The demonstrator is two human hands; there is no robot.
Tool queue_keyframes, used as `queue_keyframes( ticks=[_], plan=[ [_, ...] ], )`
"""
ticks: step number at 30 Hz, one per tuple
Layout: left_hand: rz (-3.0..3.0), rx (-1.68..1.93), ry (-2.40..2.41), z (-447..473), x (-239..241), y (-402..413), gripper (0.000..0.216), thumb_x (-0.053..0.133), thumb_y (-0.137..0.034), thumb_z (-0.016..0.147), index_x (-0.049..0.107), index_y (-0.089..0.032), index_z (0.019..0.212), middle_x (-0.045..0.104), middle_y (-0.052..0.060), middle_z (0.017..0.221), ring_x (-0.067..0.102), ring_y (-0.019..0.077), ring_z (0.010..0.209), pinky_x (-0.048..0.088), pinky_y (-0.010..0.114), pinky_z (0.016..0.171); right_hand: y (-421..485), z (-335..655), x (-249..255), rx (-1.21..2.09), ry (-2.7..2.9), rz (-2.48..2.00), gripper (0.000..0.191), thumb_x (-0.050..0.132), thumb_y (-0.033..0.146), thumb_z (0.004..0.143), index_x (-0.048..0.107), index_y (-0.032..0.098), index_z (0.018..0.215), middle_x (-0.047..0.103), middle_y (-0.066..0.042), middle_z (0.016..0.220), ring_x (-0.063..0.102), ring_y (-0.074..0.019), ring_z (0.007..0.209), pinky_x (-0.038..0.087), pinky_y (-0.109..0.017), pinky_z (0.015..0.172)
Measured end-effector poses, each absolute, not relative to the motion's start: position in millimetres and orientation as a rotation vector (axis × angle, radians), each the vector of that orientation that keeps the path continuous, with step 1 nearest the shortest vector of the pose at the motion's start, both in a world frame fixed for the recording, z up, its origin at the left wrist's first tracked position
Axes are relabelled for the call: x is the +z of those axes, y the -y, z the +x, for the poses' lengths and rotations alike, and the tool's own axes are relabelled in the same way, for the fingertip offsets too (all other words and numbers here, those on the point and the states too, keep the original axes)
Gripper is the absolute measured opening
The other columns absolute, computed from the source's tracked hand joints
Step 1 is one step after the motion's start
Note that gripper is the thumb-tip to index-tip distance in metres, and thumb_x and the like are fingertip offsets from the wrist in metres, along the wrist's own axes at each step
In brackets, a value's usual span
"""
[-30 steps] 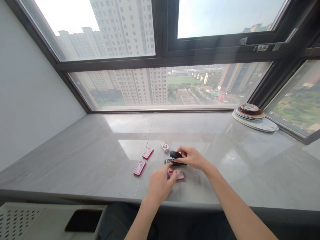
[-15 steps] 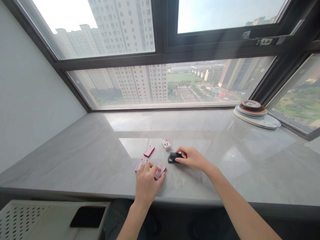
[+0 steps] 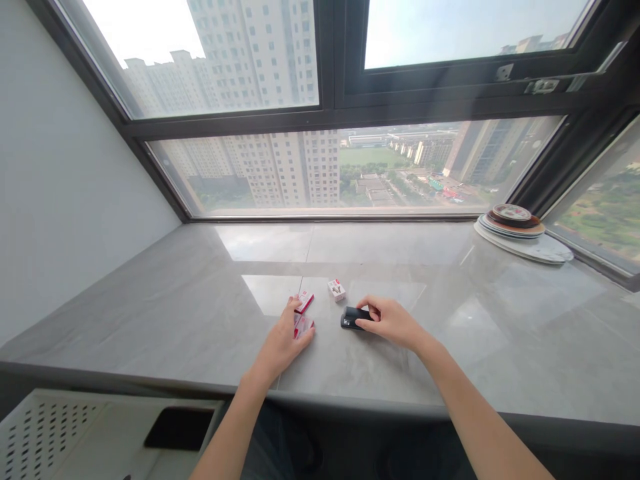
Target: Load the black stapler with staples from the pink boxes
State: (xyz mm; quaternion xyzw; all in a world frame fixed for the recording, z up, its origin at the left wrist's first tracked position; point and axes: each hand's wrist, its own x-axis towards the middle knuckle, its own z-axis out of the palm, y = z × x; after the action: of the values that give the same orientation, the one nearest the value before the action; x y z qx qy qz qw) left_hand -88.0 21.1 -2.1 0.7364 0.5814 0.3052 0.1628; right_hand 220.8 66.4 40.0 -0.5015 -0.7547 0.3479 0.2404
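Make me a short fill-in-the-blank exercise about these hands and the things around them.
The right hand grips a black ____.
The hand at the red-and-white boxes is the person's ____ one.
The stack of plates lies to the person's ____.
The grey ledge runs up to a dark-framed ____.

Missing words: stapler; left; right; window.

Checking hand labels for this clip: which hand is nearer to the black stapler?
Right. The right hand holds the black stapler; the left hand is apart, to its left, at the red-and-white boxes.
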Motion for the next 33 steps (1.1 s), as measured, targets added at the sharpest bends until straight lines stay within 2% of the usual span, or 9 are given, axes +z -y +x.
queue_keyframes(
  ticks=[2,3,10,14,17,21,27,33],
  plan=[
    [2.077,0.84,-1.661,-88.5,-3.7,-26.0,0.074,0.06,-0.037,0.095,0.024,-0.029,0.159,0.031,0.009,0.168,0.03,0.0242,0.156,0.032,0.043,0.125,-62.8,220.0,40.8,0.946,2.049,-1.381,0.031,0.069,0.045,0.083,0.073,0.024,0.105,0.044,0.007,0.062,0.046,-0.013,0.06,0.034,-0.025,0.061],
    [2.076,0.837,-1.667,-87.5,-4.1,-28.3,0.076,0.06,-0.039,0.096,0.021,-0.029,0.161,0.031,0.009,0.167,0.031,0.0247,0.155,0.032,0.043,0.125,-60.4,219.5,41.2,0.939,2.038,-1.384,0.031,0.068,0.045,0.084,0.073,0.024,0.106,0.046,0.007,0.063,0.047,-0.0132,0.06,0.034,-0.025,0.061],
    [2.212,0.958,-1.718,-48.8,-9.8,-44.5,0.065,0.051,-0.036,0.102,0.025,-0.027,0.161,0.039,0.011,0.162,0.034,0.0251,0.152,0.032,0.046,0.124,-42.5,216.5,43.5,0.756,1.921,-1.591,0.037,0.064,0.046,0.087,0.075,0.024,0.115,0.057,0.002,0.064,0.055,-0.0165,0.062,0.034,-0.026,0.059],
    [2.258,0.955,-1.824,-15.7,-14.8,-54.3,0.067,0.046,-0.042,0.105,0.019,-0.025,0.164,0.038,0.017,0.159,0.034,0.0321,0.15,0.03,0.055,0.121,-36.5,223.8,37.3,0.714,1.854,-1.698,0.039,0.06,0.054,0.09,0.079,0.025,0.108,0.05,0.002,0.055,0.05,-0.0165,0.055,0.03,-0.028,0.055],
    [2.29,0.947,-1.851,7.9,-16.9,-58.0,0.066,0.04,-0.041,0.107,0.013,-0.025,0.165,0.04,0.019,0.157,0.034,0.0348,0.15,0.028,0.06,0.12,-31.5,231.2,25.0,0.77,1.745,-1.736,0.047,0.055,0.063,0.092,0.08,0.025,0.105,0.043,0.003,0.051,0.045,-0.0157,0.051,0.029,-0.027,0.053],
    [2.274,1.003,-1.863,32.8,-17.6,-54.7,0.058,0.032,-0.034,0.108,0.019,-0.025,0.164,0.04,0.019,0.158,0.033,0.0363,0.15,0.028,0.063,0.118,-23.9,236.1,6.9,0.918,1.568,-1.673,0.06,0.049,0.068,0.093,0.076,0.02,0.118,0.049,0.002,0.054,0.049,-0.0168,0.052,0.034,-0.026,0.051],
    [2.258,0.999,-1.827,39.4,-15.4,-38.8,0.048,0.033,-0.028,0.107,0.038,-0.027,0.155,0.044,0.016,0.154,0.035,0.0344,0.148,0.031,0.06,0.118,-23.8,225.0,0.3,1.3,1.512,-1.44,0.066,0.047,0.065,0.097,0.055,0.021,0.145,0.054,0.003,0.063,0.047,-0.0127,0.043,0.039,-0.025,0.043],
    [2.282,0.945,-1.85,14.3,-16.8,-17.1,0.047,0.035,-0.026,0.107,0.036,-0.03,0.154,0.039,0.013,0.158,0.033,0.03,0.15,0.032,0.055,0.121,-28.8,169.4,-2.8,1.41,1.506,-1.303,0.065,0.045,0.064,0.099,0.043,0.027,0.152,0.064,-0.001,0.077,0.056,-0.0137,0.045,0.044,-0.024,0.039]
  ],
)
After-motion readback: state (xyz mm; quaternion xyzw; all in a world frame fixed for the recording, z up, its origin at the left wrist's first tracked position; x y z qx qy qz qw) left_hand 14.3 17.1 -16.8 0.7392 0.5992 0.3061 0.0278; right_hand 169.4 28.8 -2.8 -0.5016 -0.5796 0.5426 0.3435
